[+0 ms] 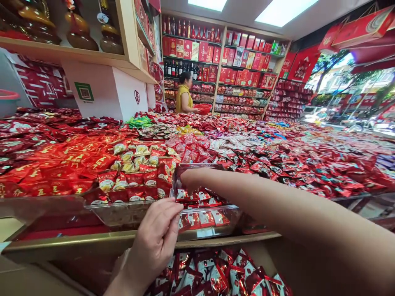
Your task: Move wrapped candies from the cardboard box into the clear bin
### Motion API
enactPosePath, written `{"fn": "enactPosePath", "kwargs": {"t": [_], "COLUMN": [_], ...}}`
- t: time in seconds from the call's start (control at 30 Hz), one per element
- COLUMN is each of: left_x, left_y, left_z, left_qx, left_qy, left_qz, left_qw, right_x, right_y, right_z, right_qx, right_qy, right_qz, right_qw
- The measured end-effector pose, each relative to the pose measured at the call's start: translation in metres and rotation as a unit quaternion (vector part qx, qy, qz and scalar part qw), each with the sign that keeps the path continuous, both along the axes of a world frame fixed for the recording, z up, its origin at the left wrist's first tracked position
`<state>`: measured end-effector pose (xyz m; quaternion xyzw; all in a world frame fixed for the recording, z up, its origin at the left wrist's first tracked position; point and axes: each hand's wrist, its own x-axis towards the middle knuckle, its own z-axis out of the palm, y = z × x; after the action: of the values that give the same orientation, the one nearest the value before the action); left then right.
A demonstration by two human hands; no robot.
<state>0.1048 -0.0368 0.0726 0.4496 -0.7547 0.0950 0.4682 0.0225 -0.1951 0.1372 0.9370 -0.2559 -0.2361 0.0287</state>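
A clear plastic bin (210,210) with red and white candy packets (202,199) stands at the front of the display. My left hand (159,232) is closed on its front left corner, thumb and fingers near the rim. From the right, my right hand (194,179) reaches over the bin with its fingers bent down inside the left wall. Those fingertips are partly hidden, so I cannot tell whether they hold anything. Left of the bin lie durian candy packets (135,179), with red and gold packets (70,164) beyond them.
Beneath the counter edge (92,242), an open carton (265,257) holds many red and white packets (212,271). Heaps of wrapped sweets (277,160) spread to the right. A person in yellow (184,96) holds a red basket (203,108) near the shelves (219,78). A pillar (98,88) stands left.
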Motion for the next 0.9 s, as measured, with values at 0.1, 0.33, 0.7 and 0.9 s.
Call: {"fn": "enactPosePath", "kwargs": {"t": [0.1,0.33,0.7,0.9], "left_x": [0.002,0.004,0.006,0.005], "left_y": [0.002,0.0,-0.003,-0.006], "left_z": [-0.003,-0.009,-0.01,-0.009], "left_qx": [0.0,0.006,-0.018,-0.033], "left_qy": [0.0,-0.01,-0.018,-0.019], "left_qz": [-0.015,-0.031,-0.018,-0.018], "left_qw": [1.0,0.999,1.0,0.999], "right_x": [0.013,0.006,-0.029,-0.04], "right_y": [-0.003,-0.012,-0.03,-0.02], "right_z": [-0.012,-0.019,-0.048,-0.04], "right_qx": [0.013,-0.018,-0.017,-0.067], "right_qy": [0.045,0.057,0.145,0.073], "right_qz": [-0.002,-0.01,-0.063,-0.087], "right_qw": [0.999,0.998,0.987,0.991]}}
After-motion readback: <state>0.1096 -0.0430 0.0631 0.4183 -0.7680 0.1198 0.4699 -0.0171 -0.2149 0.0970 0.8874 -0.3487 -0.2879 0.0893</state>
